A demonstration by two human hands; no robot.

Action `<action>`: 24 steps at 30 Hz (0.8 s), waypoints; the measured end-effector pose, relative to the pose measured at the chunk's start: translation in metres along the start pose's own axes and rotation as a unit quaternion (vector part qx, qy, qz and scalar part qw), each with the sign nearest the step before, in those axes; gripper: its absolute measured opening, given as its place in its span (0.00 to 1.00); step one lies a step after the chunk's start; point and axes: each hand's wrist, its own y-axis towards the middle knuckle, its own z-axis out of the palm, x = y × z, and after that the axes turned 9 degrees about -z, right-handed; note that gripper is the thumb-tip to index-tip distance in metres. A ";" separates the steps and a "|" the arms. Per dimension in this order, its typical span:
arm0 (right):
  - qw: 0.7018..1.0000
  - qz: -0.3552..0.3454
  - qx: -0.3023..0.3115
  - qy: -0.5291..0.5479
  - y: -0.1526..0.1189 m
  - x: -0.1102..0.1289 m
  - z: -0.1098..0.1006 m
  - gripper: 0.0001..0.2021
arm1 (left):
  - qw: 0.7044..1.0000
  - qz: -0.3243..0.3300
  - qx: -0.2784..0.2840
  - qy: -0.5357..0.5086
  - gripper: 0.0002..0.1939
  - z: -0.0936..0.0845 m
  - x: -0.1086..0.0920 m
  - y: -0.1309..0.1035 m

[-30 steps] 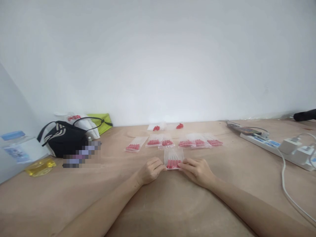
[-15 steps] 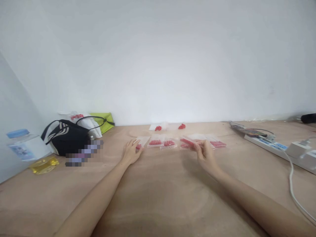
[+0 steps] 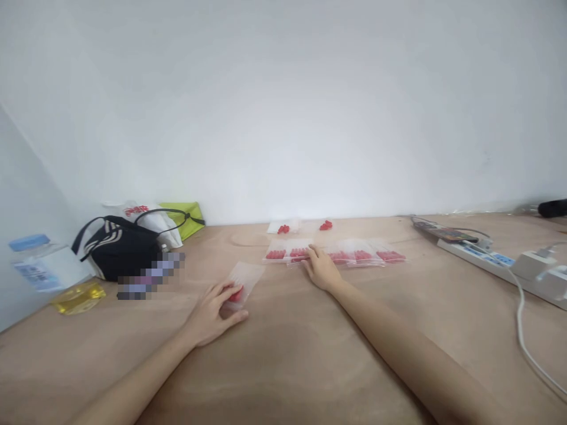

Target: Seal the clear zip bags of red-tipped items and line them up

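The desk (image 3: 274, 366) carries a row of translucent plastic bags (image 3: 367, 247); the right hand (image 3: 325, 270) reaches onto it, whether pinching cannot be determined. The left hand (image 3: 208, 316) lies over a separate plastic bag (image 3: 249, 275) nearer the person, thumb and fingers apart. This bag is probably light, limp and slippery; grasp it by a side edge. It lies flat and angled, milky, with glossy red pieces (image 3: 236, 294) at its near end, partly hidden.

Sachets (image 3: 249, 274) clear to whitish, pieces (image 3: 275, 255) red. Tabletop (image 3: 266, 366) tan, faint swirled grain. Black bag (image 3: 128, 251), pale stripes. Bottle (image 3: 39, 271): blue cap (image 3: 29, 242), yellow liquid (image 3: 80, 297). White bag (image 3: 153, 224), red lettering.
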 end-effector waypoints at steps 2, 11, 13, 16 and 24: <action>0.999 -0.025 0.026 -0.030 -0.009 0.008 -0.014 0.07 | 0.999 0.040 -0.004 -0.013 0.27 -0.004 -0.012 -0.016; 0.976 -0.108 0.166 0.095 -0.067 0.051 -0.095 0.19 | 0.981 0.152 0.012 -0.123 0.19 0.020 -0.093 -0.006; 0.974 -0.107 0.175 0.096 -0.072 0.052 -0.104 0.20 | 0.978 0.151 0.007 -0.141 0.18 0.030 -0.111 0.007; 0.978 -0.099 0.167 0.080 -0.074 0.048 -0.106 0.20 | 0.976 0.151 -0.010 -0.159 0.16 0.044 -0.133 0.023; 0.984 -0.112 0.136 0.013 -0.069 0.037 -0.096 0.08 | 0.964 0.197 -0.023 -0.177 0.20 0.047 -0.122 0.034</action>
